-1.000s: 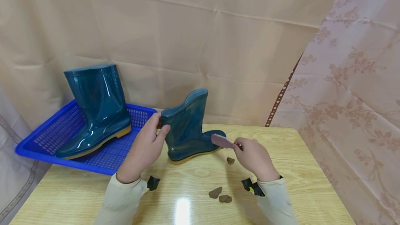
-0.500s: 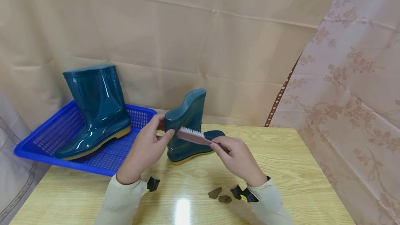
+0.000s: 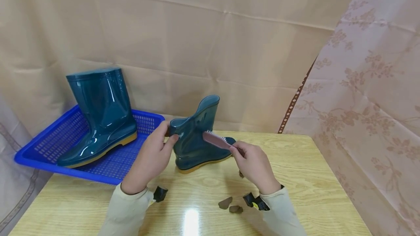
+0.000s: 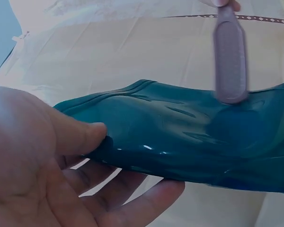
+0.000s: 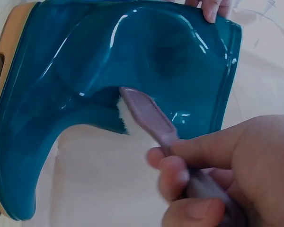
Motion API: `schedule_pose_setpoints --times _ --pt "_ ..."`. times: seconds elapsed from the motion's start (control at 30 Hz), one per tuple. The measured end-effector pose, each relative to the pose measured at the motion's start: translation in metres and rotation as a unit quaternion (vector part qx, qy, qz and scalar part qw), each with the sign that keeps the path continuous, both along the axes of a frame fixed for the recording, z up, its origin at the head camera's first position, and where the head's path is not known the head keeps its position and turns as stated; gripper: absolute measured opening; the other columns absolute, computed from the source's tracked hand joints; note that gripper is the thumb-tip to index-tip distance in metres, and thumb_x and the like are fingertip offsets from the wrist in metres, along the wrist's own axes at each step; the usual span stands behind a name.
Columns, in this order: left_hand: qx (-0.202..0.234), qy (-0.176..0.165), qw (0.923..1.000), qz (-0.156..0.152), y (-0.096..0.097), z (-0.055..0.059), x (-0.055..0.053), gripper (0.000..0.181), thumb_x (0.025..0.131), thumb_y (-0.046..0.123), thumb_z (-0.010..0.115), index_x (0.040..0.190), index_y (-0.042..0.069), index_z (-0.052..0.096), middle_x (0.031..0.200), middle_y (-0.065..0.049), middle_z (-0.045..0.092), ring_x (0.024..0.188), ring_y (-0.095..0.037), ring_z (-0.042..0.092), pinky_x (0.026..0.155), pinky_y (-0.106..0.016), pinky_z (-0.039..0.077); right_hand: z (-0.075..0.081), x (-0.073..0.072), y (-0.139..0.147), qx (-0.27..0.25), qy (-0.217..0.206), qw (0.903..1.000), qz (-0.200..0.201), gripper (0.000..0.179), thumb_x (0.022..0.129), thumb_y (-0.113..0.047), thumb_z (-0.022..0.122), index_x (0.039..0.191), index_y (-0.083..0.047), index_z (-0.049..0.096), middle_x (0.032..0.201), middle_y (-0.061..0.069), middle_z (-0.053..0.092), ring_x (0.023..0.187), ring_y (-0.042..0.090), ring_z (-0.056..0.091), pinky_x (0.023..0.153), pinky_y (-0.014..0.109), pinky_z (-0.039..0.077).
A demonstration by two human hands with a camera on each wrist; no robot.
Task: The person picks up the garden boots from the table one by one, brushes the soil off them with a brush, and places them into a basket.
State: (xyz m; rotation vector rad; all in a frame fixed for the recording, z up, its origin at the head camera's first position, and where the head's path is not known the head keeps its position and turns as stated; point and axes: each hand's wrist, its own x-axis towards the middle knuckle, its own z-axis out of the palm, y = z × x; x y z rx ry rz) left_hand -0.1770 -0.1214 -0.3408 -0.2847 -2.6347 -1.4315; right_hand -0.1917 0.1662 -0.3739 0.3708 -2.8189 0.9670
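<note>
A dark teal rain boot (image 3: 193, 145) with a tan sole stands on the table, toe to the right. My left hand (image 3: 151, 156) grips the back of its shaft near the top rim, thumb on the near side and fingers behind, as the left wrist view shows. With my right hand (image 3: 254, 163) I hold the handle of a mauve scrub brush (image 3: 216, 140). In the right wrist view the brush's white bristles (image 5: 125, 116) lie against the front of the boot, where shaft meets foot. The shaft is dented inward and its opening is bent out of round.
At the left a blue plastic basket (image 3: 36, 156) holds a second teal boot (image 3: 101, 108). Several flat brown pieces (image 3: 225, 203) lie on the wooden table (image 3: 203, 185) in front. A beige curtain (image 3: 183, 46) hangs close behind.
The brush has moved from the boot's toe leftward across the upper shaft, then back right to the ankle. The boot's shaft has bent more. My left hand keeps its grip.
</note>
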Motion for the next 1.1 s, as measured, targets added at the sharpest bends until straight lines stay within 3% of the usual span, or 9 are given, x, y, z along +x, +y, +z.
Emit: schedule_pose_setpoints --times 0.13,0.3,0.43,0.53,0.67,0.8,0.97,1.1 --pt "0.02 -0.029 0.9994 -0.002 0.0 0.0 0.001 0.038 0.106 0.018 0.061 0.14 0.014 0.047 0.131 -0.007 0.059 0.123 -0.028 0.057 0.098 -0.055 0.055 0.002 0.002 -0.002 -0.023 0.053 0.998 0.026 0.013 0.105 -0.025 0.064 0.097 -0.02 0.074 0.061 -0.009 0.05 0.044 0.007 0.044 0.047 0.027 0.036" --pt "0.03 -0.054 0.9981 -0.006 0.001 0.001 0.002 0.051 0.099 0.018 0.072 0.142 0.015 0.045 0.131 -0.008 0.059 0.123 -0.028 0.057 0.098 -0.051 0.056 0.002 0.007 -0.006 -0.04 0.123 0.9866 0.099 0.011 0.104 -0.022 0.064 0.102 -0.021 0.075 0.068 -0.013 0.05 0.054 0.004 0.043 0.05 0.025 0.038" --pt "0.008 -0.025 0.9996 0.007 0.0 0.001 0.003 0.038 0.1 0.015 0.07 0.135 0.014 0.057 0.126 -0.007 0.064 0.118 -0.028 0.062 0.097 -0.057 0.054 0.002 0.009 -0.009 -0.052 0.135 0.9789 0.144 0.011 0.104 -0.021 0.064 0.104 -0.019 0.075 0.074 -0.015 0.053 0.058 0.003 0.044 0.052 0.024 0.04" --pt "-0.01 0.017 0.9995 0.025 -0.001 0.0 0.003 0.025 0.101 0.011 0.068 0.126 0.011 0.065 0.117 -0.007 0.067 0.112 -0.027 0.064 0.095 -0.058 0.054 0.002 0.009 -0.009 -0.039 0.131 0.9796 0.147 0.01 0.103 -0.02 0.066 0.104 -0.019 0.076 0.075 -0.015 0.055 0.059 0.003 0.045 0.053 0.024 0.041" --pt "-0.015 0.058 0.9971 0.047 -0.002 -0.002 0.001 0.017 0.101 0.008 0.067 0.117 0.01 0.068 0.108 -0.007 0.067 0.107 -0.027 0.065 0.093 -0.056 0.053 -0.001 0.003 -0.005 0.017 0.091 0.9901 0.106 0.01 0.103 -0.021 0.066 0.097 -0.023 0.075 0.071 -0.016 0.054 0.057 0.003 0.045 0.053 0.025 0.04" --pt "-0.009 0.069 0.995 0.072 -0.004 -0.004 0.0 0.015 0.101 0.007 0.066 0.116 0.01 0.068 0.109 -0.008 0.066 0.109 -0.028 0.064 0.094 -0.055 0.053 -0.004 -0.003 0.005 0.065 0.014 0.9961 0.058 0.015 0.104 -0.024 0.066 0.09 -0.023 0.072 0.064 -0.011 0.05 0.052 0.007 0.042 0.051 0.027 0.036" --pt "0.001 0.068 0.9927 0.1 -0.008 -0.004 -0.001 0.015 0.103 0.007 0.064 0.117 0.007 0.067 0.113 -0.011 0.065 0.111 -0.031 0.061 0.096 -0.057 0.051 -0.005 -0.005 0.015 0.11 -0.038 0.9931 0.016 0.015 0.103 -0.02 0.066 0.091 -0.016 0.074 0.066 -0.006 0.054 0.051 0.011 0.044 0.05 0.03 0.035" --pt "0.002 0.072 0.9892 0.127 -0.009 -0.004 -0.002 0.016 0.103 0.007 0.063 0.117 0.004 0.067 0.115 -0.014 0.065 0.112 -0.033 0.06 0.097 -0.059 0.05 -0.004 -0.003 0.019 0.145 -0.083 0.986 0.009 0.018 0.102 -0.018 0.065 0.086 -0.017 0.074 0.067 -0.007 0.058 0.052 0.012 0.044 0.05 0.03 0.034"
